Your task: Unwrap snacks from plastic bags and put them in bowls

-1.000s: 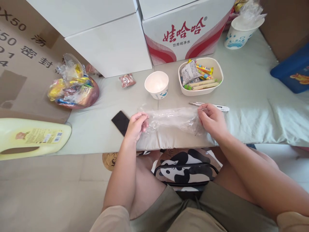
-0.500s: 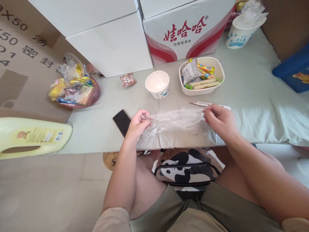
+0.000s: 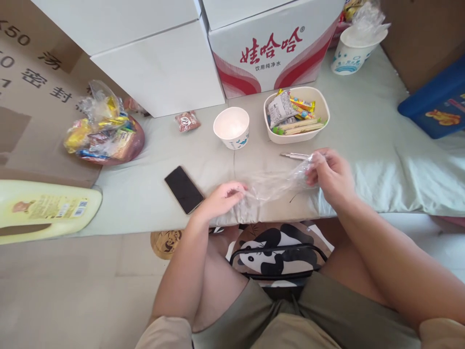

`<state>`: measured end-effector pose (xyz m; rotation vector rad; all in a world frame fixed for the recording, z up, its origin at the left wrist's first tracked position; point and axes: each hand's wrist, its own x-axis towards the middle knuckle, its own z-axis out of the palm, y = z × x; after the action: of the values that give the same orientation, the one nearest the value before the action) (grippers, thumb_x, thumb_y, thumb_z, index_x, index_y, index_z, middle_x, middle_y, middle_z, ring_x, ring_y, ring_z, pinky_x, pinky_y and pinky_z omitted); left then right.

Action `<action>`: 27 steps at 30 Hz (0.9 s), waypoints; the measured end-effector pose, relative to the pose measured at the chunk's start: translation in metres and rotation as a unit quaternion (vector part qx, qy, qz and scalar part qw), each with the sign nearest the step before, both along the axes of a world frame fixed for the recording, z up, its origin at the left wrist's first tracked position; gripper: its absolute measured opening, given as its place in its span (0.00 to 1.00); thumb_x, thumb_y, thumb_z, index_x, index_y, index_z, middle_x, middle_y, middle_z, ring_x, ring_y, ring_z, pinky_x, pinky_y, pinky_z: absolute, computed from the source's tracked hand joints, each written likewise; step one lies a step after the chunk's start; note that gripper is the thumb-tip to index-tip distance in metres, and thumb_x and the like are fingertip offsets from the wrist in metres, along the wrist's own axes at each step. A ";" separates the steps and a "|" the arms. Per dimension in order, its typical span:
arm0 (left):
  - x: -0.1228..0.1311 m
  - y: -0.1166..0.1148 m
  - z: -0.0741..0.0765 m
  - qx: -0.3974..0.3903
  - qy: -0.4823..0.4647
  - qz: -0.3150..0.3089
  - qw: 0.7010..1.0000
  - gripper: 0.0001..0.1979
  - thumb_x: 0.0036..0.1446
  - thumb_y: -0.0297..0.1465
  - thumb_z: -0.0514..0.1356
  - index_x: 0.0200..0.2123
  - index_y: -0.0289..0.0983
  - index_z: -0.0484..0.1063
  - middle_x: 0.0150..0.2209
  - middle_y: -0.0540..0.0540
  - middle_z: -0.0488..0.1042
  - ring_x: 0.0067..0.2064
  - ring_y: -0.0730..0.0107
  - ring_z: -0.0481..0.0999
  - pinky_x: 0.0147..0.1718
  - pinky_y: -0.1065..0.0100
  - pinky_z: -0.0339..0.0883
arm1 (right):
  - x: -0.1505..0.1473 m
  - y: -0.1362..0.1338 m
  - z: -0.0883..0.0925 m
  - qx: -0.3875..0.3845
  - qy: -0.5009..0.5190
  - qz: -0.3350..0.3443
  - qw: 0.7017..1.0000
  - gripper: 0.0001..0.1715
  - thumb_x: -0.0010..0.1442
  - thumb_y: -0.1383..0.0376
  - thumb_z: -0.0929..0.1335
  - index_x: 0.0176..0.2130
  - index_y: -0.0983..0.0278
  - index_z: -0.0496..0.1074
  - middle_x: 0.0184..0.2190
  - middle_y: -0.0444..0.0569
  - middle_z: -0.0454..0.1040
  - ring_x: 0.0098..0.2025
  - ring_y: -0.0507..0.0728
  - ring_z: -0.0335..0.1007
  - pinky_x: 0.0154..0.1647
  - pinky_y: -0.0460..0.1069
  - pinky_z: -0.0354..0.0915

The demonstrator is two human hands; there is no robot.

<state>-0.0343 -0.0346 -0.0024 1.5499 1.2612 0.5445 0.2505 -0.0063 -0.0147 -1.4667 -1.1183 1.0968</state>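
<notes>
A clear plastic bag (image 3: 272, 186) stretches between my two hands above the front of the cloth-covered surface. My left hand (image 3: 225, 198) pinches its left end, thumb against fingers. Its right end is gathered in my right hand (image 3: 330, 173), which is slightly blurred and raised higher. Just behind the right hand lies a slim white and silver pen-like tool (image 3: 295, 155), partly covered by the bag and fingers. A black phone (image 3: 184, 189) rests left of my left hand. Beyond the bag stands a white paper bowl (image 3: 232, 127).
A white tub (image 3: 296, 139) of wrapped snacks stands behind my right hand. Further left are a small brown packet (image 3: 187, 121), a bowl (image 3: 136, 145) of wrapped sweets and a yellow jug (image 3: 51, 208). Boxes (image 3: 271, 58) line the back; a paper cup (image 3: 350, 53) holds crumpled plastic.
My left hand has shifted right, uncovering more of the phone. My right hand has risen a little and gathered its end of the bag. The view has turned slightly.
</notes>
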 end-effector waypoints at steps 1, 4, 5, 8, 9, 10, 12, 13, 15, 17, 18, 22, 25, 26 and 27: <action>0.000 0.002 -0.001 0.043 0.024 0.032 0.998 0.08 0.55 0.36 0.61 0.27 0.38 0.75 0.42 0.43 0.81 0.40 0.63 0.79 0.38 0.65 0.72 | 0.001 0.000 0.000 -0.002 -0.006 -0.002 1.000 0.20 0.60 0.46 0.69 0.31 0.59 0.67 0.19 0.42 0.69 0.15 0.50 0.61 0.15 0.48 0.58; -0.001 0.008 -0.003 0.115 0.055 0.127 0.984 0.07 0.54 0.34 0.61 0.28 0.38 0.75 0.40 0.44 0.80 0.41 0.64 0.77 0.40 0.65 0.70 | 0.003 0.000 0.001 -0.010 -0.023 -0.014 1.000 0.22 0.61 0.46 0.67 0.28 0.59 0.66 0.17 0.41 0.65 0.14 0.49 0.55 0.14 0.48 0.53; -0.001 0.010 -0.003 0.117 0.039 0.156 0.980 0.07 0.54 0.35 0.61 0.29 0.38 0.75 0.38 0.45 0.80 0.40 0.65 0.77 0.40 0.66 0.70 | 0.004 0.000 0.001 -0.008 -0.027 -0.019 0.999 0.22 0.62 0.46 0.67 0.27 0.59 0.66 0.16 0.41 0.63 0.14 0.50 0.54 0.14 0.48 0.52; -0.001 0.011 -0.001 0.073 -0.067 0.231 0.968 0.10 0.54 0.38 0.62 0.29 0.37 0.74 0.33 0.45 0.79 0.37 0.67 0.78 0.40 0.66 0.70 | 0.004 0.003 -0.003 0.014 -0.013 -0.026 0.999 0.22 0.63 0.47 0.65 0.26 0.58 0.64 0.16 0.41 0.62 0.16 0.51 0.56 0.16 0.49 0.55; -0.001 0.011 0.000 0.040 -0.109 0.247 0.962 0.10 0.53 0.38 0.63 0.28 0.37 0.73 0.33 0.45 0.79 0.37 0.67 0.78 0.39 0.66 0.71 | 0.003 0.004 -0.005 0.023 0.003 -0.022 0.999 0.21 0.63 0.48 0.65 0.26 0.58 0.64 0.18 0.42 0.64 0.18 0.52 0.59 0.19 0.49 0.58; -0.001 0.011 0.001 -0.001 -0.144 0.259 0.955 0.11 0.52 0.39 0.63 0.28 0.37 0.72 0.33 0.45 0.80 0.37 0.67 0.79 0.38 0.66 0.72 | 0.001 0.004 -0.007 0.029 0.024 -0.014 0.999 0.21 0.63 0.49 0.65 0.26 0.58 0.64 0.19 0.43 0.66 0.20 0.52 0.62 0.21 0.50 0.62; -0.002 0.009 0.003 -0.087 -0.186 0.272 0.940 0.11 0.51 0.39 0.65 0.29 0.36 0.72 0.35 0.43 0.80 0.38 0.66 0.80 0.36 0.66 0.73 | -0.002 0.004 -0.009 0.022 0.069 0.023 0.997 0.18 0.60 0.50 0.67 0.27 0.59 0.65 0.23 0.44 0.69 0.25 0.54 0.67 0.27 0.51 0.67; -0.003 0.008 0.003 -0.120 -0.190 0.277 0.934 0.12 0.50 0.39 0.66 0.30 0.36 0.72 0.36 0.42 0.80 0.39 0.65 0.80 0.36 0.67 0.73 | -0.004 0.003 -0.009 0.008 0.087 0.052 0.995 0.17 0.59 0.51 0.68 0.27 0.59 0.66 0.24 0.45 0.71 0.27 0.54 0.70 0.30 0.52 0.69; -0.004 0.007 0.004 -0.150 -0.180 0.295 0.927 0.12 0.48 0.37 0.67 0.30 0.35 0.72 0.38 0.40 0.80 0.40 0.65 0.80 0.35 0.68 0.74 | -0.008 -0.001 -0.008 -0.040 0.110 0.112 0.987 0.16 0.57 0.51 0.70 0.29 0.59 0.66 0.26 0.46 0.73 0.28 0.55 0.72 0.30 0.52 0.71; -0.005 0.007 0.005 -0.148 -0.166 0.316 0.922 0.12 0.47 0.37 0.67 0.30 0.35 0.72 0.41 0.40 0.80 0.41 0.66 0.80 0.34 0.69 0.74 | -0.012 -0.004 -0.003 -0.100 0.105 0.156 0.977 0.16 0.57 0.51 0.69 0.30 0.59 0.65 0.29 0.47 0.76 0.26 0.55 0.73 0.25 0.51 0.68; -0.005 0.007 0.006 -0.143 -0.161 0.327 0.920 0.12 0.46 0.37 0.67 0.30 0.35 0.73 0.42 0.40 0.80 0.41 0.66 0.79 0.33 0.70 0.73 | -0.013 -0.006 -0.001 -0.127 0.092 0.165 0.974 0.16 0.58 0.52 0.69 0.30 0.59 0.64 0.32 0.48 0.77 0.25 0.55 0.73 0.21 0.49 0.65; -0.006 0.008 0.008 -0.128 -0.140 0.364 0.912 0.13 0.43 0.37 0.67 0.29 0.36 0.72 0.45 0.41 0.78 0.42 0.66 0.78 0.30 0.73 0.72 | -0.015 -0.006 0.008 -0.187 0.013 0.167 0.968 0.11 0.61 0.57 0.65 0.30 0.60 0.64 0.41 0.50 0.79 0.21 0.51 0.69 0.14 0.46 0.54; -0.006 0.009 0.010 -0.124 -0.131 0.370 0.911 0.12 0.44 0.36 0.66 0.28 0.36 0.70 0.47 0.42 0.78 0.42 0.67 0.78 0.30 0.74 0.72 | -0.014 -0.003 0.009 -0.196 -0.049 0.171 0.964 0.10 0.61 0.59 0.64 0.29 0.60 0.66 0.39 0.49 0.79 0.19 0.50 0.66 0.15 0.47 0.52; -0.006 0.009 0.011 -0.121 -0.123 0.368 0.913 0.11 0.45 0.36 0.65 0.28 0.36 0.70 0.46 0.42 0.78 0.40 0.68 0.78 0.29 0.75 0.71 | -0.013 -0.002 0.008 -0.195 -0.072 0.167 0.964 0.10 0.60 0.59 0.63 0.30 0.61 0.67 0.37 0.48 0.79 0.19 0.50 0.66 0.16 0.47 0.52; -0.007 0.010 0.011 -0.117 -0.108 0.365 0.917 0.10 0.46 0.35 0.64 0.28 0.36 0.69 0.43 0.42 0.79 0.37 0.70 0.78 0.27 0.76 0.68 | -0.013 -0.001 0.007 -0.191 -0.095 0.161 0.964 0.10 0.60 0.60 0.63 0.30 0.61 0.68 0.36 0.48 0.79 0.19 0.50 0.66 0.18 0.48 0.54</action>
<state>-0.0409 -0.0248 0.0085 0.7565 1.6492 0.9633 0.2379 -0.0075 -0.0079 -1.7570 -1.3677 1.4853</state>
